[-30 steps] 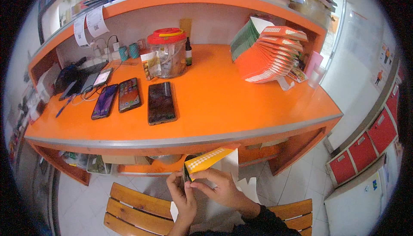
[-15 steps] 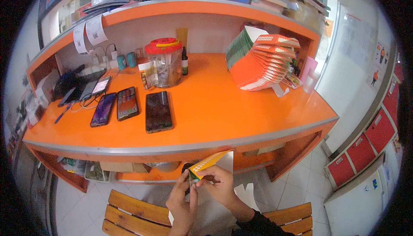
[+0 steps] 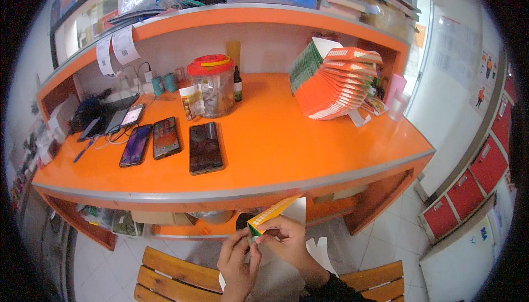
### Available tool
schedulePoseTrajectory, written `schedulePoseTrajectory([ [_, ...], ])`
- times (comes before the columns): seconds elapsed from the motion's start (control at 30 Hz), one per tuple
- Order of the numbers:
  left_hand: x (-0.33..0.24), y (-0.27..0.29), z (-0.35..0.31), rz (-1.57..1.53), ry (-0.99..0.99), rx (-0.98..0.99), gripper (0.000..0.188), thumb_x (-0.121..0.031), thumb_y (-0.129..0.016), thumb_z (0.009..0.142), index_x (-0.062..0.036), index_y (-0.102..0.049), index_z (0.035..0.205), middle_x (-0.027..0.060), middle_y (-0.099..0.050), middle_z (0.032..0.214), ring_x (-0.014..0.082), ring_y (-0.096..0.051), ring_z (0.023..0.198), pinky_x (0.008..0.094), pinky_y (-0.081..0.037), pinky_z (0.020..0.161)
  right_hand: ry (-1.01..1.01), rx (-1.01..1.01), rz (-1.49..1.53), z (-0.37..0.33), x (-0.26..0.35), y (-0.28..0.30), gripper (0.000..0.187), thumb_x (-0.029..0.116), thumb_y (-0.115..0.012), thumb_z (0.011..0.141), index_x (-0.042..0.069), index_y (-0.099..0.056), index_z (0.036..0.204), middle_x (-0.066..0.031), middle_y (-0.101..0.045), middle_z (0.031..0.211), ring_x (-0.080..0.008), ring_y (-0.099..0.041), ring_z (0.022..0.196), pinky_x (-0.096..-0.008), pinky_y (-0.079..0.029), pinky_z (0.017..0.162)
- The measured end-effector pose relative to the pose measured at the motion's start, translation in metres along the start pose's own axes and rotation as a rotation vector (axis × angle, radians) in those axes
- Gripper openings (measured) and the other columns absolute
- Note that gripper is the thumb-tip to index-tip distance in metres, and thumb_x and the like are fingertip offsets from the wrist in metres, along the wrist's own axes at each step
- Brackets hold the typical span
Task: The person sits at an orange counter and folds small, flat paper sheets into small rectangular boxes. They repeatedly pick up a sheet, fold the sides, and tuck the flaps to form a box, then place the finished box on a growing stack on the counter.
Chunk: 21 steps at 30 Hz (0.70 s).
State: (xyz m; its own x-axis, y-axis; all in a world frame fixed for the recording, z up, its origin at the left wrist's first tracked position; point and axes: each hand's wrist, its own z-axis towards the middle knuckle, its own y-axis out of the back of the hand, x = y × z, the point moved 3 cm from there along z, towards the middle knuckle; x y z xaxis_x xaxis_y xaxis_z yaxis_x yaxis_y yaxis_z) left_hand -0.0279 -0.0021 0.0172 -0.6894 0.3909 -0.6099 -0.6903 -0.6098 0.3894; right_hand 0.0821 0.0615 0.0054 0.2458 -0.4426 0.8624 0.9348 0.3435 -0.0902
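Note:
Close to my body, below the table's front edge, a folded printed cardboard piece is tilted upward. It has a yellow strip with white dots, a green corner and a plain whitish panel. My right hand pinches the yellow strip near its lower end between thumb and fingers. At the green corner, the fingertips of my left hand are closed on the cardboard edge. Both hands nearly meet there, and the fingers hide part of the corner. More white card shows beside my right wrist.
On the orange table lie several phones, one a black phone. Behind them stand a red-lidded clear jar and a small dark bottle. A fanned stack of orange-and-green cardboard sits at the right. Wooden slats are below.
The view has shifted slightly, so the table and its things sit a little lower. Both hands keep hold of the cardboard, with small finger movements at its green corner.

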Motion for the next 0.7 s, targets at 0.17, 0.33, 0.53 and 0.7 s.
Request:
schedulePoseTrajectory([
  [0.17,-0.008,0.003,-0.002,0.158,-0.202,0.116,0.025,-0.002,-0.064,0.063,0.0012,-0.057,0.086,0.0178,-0.053,0.096,0.0314,-0.053,0.087,0.0387,-0.041,0.079,-0.030,-0.033,0.083,-0.005,0.004,0.002,0.018,-0.004,-0.060,0.071,-0.001,-0.054,0.088,-0.0107,-0.056,0.091,-0.0178,-0.058,0.083,-0.0267,-0.050,0.070],
  [0.33,-0.021,0.004,-0.006,0.066,-0.075,0.137,0.021,-0.005,-0.065,0.066,0.0011,-0.058,0.085,0.0177,-0.053,0.096,0.0287,-0.053,0.087,0.0360,-0.042,0.079,0.020,-0.141,0.080,-0.015,-0.007,-0.004,0.019,-0.004,-0.059,0.071,-0.001,-0.054,0.089,-0.0105,-0.056,0.091,-0.0179,-0.058,0.080,-0.0256,-0.049,0.070],
  [0.53,0.023,0.004,-0.009,-0.696,0.375,-0.002,0.020,-0.002,-0.066,0.067,0.0009,-0.061,0.086,0.0131,-0.054,0.100,0.0195,-0.055,0.087,0.0261,-0.045,0.072,0.099,-0.076,-0.042,-0.013,-0.001,-0.008,0.021,-0.003,-0.062,0.069,0.002,-0.057,0.089,-0.0105,-0.056,0.091,-0.0175,-0.057,0.084,-0.0253,-0.049,0.072],
  [0.7,0.020,0.006,-0.006,-0.595,0.322,-0.080,0.013,0.001,-0.064,0.068,0.0014,-0.062,0.080,0.0111,-0.054,0.094,0.0214,-0.055,0.087,0.0274,-0.045,0.074,0.058,-0.022,0.019,-0.014,-0.003,-0.012,0.022,-0.004,-0.063,0.069,0.000,-0.057,0.090,-0.0120,-0.055,0.093,-0.0179,-0.056,0.086,-0.0249,-0.049,0.071],
])
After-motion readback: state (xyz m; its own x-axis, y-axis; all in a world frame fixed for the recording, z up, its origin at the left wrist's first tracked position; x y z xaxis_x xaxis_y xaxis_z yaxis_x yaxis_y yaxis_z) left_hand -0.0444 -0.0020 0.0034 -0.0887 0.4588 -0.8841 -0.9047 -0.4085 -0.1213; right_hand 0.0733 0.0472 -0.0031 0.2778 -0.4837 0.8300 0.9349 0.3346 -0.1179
